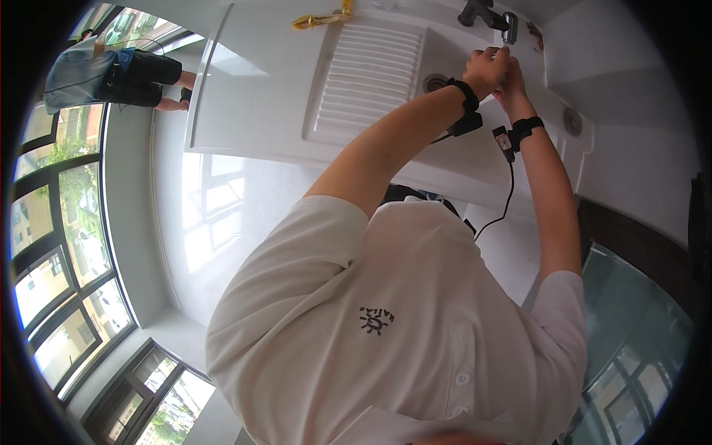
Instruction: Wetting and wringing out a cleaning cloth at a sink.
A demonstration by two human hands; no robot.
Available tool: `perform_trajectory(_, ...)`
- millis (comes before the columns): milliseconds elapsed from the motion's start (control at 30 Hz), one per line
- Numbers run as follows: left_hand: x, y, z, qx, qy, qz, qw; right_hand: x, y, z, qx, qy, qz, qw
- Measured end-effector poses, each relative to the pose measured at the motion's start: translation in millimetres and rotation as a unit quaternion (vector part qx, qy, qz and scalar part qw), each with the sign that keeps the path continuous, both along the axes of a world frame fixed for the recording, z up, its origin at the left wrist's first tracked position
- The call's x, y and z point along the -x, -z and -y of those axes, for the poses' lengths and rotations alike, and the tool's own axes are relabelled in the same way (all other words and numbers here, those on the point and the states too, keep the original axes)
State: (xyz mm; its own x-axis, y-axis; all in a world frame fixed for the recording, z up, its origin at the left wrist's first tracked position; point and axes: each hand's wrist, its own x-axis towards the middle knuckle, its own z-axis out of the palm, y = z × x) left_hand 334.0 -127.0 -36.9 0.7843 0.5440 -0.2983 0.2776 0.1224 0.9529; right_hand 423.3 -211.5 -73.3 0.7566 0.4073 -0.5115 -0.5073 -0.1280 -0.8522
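My left hand (483,69) and my right hand (516,84) meet over the right part of a white laundry sink with a ribbed washboard (370,78). They are close under the spout of a dark metal faucet (489,18). The left fingers are bent against the right hand. Something pale shows between the palms, but it is mostly covered and I cannot tell what it is. Left of my left hand the round drain (435,83) is partly hidden by the wrist. Each wrist wears a black strap with a small cabled device.
A limp yellow thing (320,21) lies on the sink's back ledge. Brown scraps (535,36) sit by the wall right of the faucet. A round grey fitting (572,121) is at the right. Another person (119,75) stands beyond the counter's left end (233,105), near the windows.
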Motion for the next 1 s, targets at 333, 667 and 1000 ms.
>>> perform_trajectory(333,-21,-13,41,-0.251,0.227,-0.012,0.941,-88,70,108,-0.214,-0.135,-0.114,0.961)
perform_trajectory(667,-4,34,116,0.091,0.281,0.015,0.955,-14,49,200,0.161,0.014,0.017,0.987)
perform_trajectory(1000,-53,146,171,-0.322,0.354,0.082,0.874,0,87,209,0.153,0.031,0.231,0.960)
